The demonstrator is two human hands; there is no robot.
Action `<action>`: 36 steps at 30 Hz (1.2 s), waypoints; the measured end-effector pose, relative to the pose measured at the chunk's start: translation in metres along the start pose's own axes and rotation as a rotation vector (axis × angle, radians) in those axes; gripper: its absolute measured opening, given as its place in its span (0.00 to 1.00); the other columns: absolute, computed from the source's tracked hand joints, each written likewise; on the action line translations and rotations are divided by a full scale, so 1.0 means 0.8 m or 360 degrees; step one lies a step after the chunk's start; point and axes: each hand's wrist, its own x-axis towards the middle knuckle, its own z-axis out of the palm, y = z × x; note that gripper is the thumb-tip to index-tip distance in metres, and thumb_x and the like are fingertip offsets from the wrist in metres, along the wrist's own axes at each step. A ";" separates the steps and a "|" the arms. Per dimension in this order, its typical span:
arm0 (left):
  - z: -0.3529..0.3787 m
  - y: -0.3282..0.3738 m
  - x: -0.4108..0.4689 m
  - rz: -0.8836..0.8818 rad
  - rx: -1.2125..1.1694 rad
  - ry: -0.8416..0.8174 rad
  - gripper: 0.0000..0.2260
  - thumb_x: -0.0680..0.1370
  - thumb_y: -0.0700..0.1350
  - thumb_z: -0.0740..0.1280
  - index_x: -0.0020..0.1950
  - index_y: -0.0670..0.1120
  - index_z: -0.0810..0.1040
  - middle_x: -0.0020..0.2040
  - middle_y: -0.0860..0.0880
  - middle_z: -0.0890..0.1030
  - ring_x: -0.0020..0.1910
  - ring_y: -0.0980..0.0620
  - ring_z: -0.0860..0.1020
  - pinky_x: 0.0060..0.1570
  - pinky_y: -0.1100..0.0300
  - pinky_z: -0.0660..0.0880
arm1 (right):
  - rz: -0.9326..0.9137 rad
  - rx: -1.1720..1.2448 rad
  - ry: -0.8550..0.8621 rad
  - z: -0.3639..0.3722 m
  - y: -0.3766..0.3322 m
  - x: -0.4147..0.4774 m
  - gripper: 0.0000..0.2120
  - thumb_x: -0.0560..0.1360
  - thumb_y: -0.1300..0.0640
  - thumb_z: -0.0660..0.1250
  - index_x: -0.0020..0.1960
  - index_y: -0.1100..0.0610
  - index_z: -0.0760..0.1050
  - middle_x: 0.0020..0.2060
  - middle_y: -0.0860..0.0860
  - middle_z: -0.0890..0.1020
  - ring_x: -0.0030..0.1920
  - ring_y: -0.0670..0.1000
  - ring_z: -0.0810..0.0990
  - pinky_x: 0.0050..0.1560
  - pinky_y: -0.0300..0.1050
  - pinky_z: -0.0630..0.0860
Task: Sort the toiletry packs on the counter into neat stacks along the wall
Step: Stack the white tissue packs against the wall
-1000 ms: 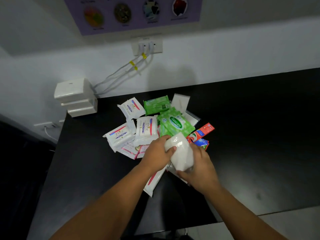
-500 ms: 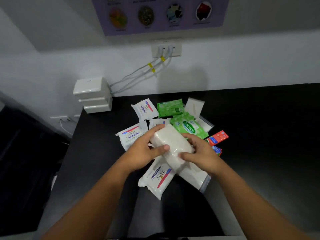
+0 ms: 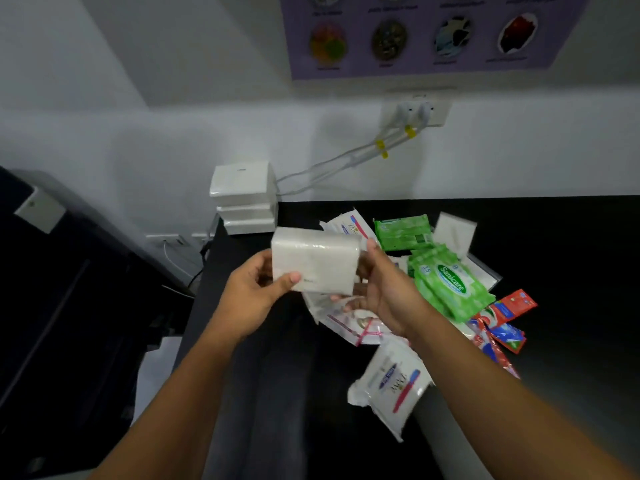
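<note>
One white plastic-wrapped rectangular tissue pack (image 3: 315,263) is held aloft just right of the stack of three white flat packs (image 3: 242,199); its left edge is gripped by the left hand (image 3: 251,297), thumb on its face; its right edge is clasped by the right hand (image 3: 386,292); green wipe packs (image 3: 450,289) lie further right.

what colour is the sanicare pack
The Sanicare pack is bright green, seen best in the head view.
</note>
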 end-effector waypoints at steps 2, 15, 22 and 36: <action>-0.019 0.001 0.015 0.0026 -0.0054 0.0135 0.21 0.72 0.49 0.75 0.63 0.48 0.79 0.54 0.53 0.85 0.55 0.54 0.83 0.60 0.50 0.78 | -0.0235 -0.0303 0.0117 0.028 -0.002 0.029 0.23 0.77 0.42 0.64 0.67 0.54 0.75 0.55 0.57 0.83 0.45 0.57 0.84 0.40 0.51 0.79; -0.148 0.042 0.181 0.0139 0.0208 0.0695 0.20 0.74 0.64 0.68 0.49 0.48 0.78 0.44 0.47 0.84 0.45 0.48 0.84 0.51 0.46 0.81 | -0.0641 -0.0726 0.0580 0.174 -0.087 0.201 0.13 0.77 0.49 0.70 0.51 0.59 0.82 0.43 0.54 0.85 0.37 0.54 0.85 0.41 0.52 0.84; -0.163 0.039 0.243 -0.0009 0.0469 0.0719 0.22 0.77 0.61 0.67 0.41 0.41 0.78 0.35 0.46 0.77 0.38 0.46 0.76 0.41 0.53 0.73 | -0.0405 -0.0931 0.0792 0.193 -0.101 0.260 0.24 0.77 0.45 0.67 0.52 0.68 0.80 0.42 0.58 0.82 0.44 0.57 0.81 0.54 0.56 0.79; -0.167 -0.006 0.266 -0.0558 -0.0429 0.0187 0.18 0.80 0.60 0.62 0.56 0.48 0.80 0.50 0.46 0.85 0.47 0.46 0.84 0.43 0.55 0.79 | 0.0065 -0.0662 0.0602 0.217 -0.070 0.292 0.34 0.79 0.38 0.56 0.75 0.60 0.64 0.71 0.56 0.71 0.68 0.60 0.72 0.69 0.58 0.68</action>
